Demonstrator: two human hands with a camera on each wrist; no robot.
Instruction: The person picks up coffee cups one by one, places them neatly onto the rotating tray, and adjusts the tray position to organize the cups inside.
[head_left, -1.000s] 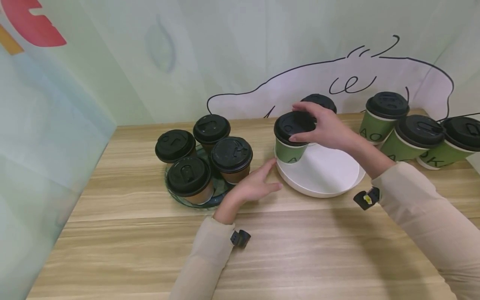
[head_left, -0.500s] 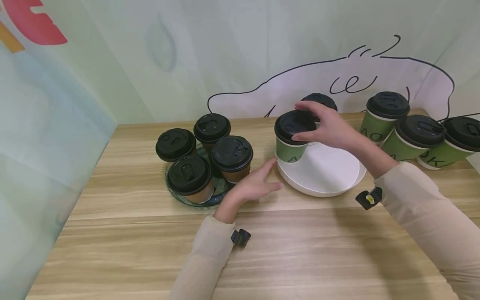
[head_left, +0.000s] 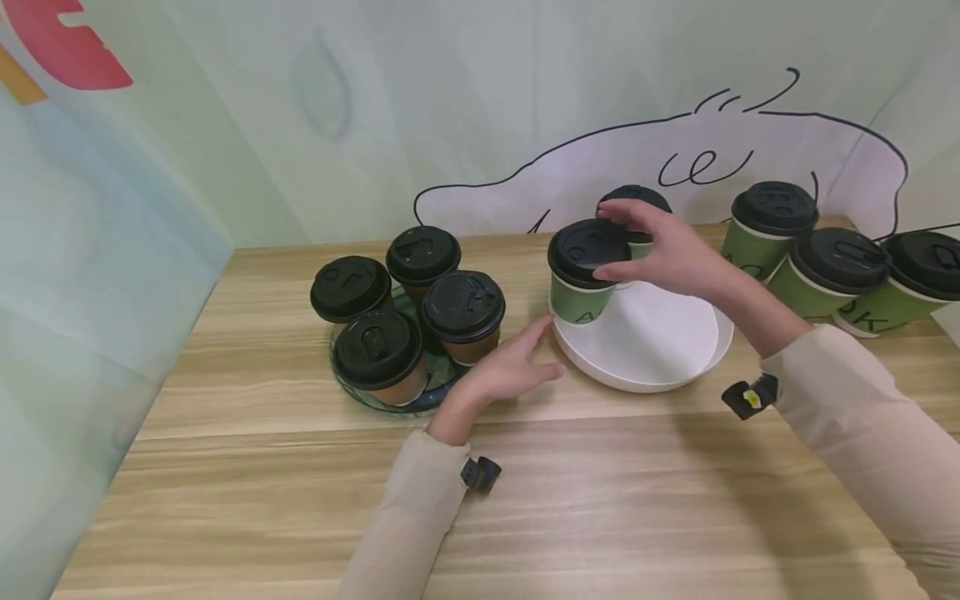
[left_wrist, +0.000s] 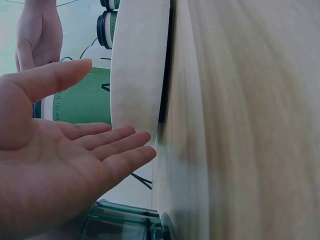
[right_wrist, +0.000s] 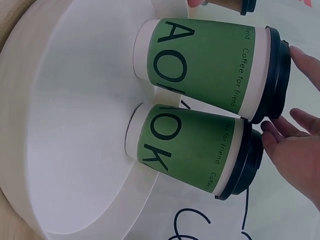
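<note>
The left hand (head_left: 512, 367) lies beside the wall of the white tray (head_left: 667, 337), grip spread. The tray looks part filled: the front green cup (head_left: 577, 271) stands upright inside its left edge, the rear green cup (head_left: 642, 193) beyond. The right hand (head_left: 671, 257) has its grip spread loosely around the front lid; whether it presses, I cannot tell. Three green cups (head_left: 828, 265) stand off the tray at right. The front cup has a black domed lid, dark lettering and a white base.
</note>
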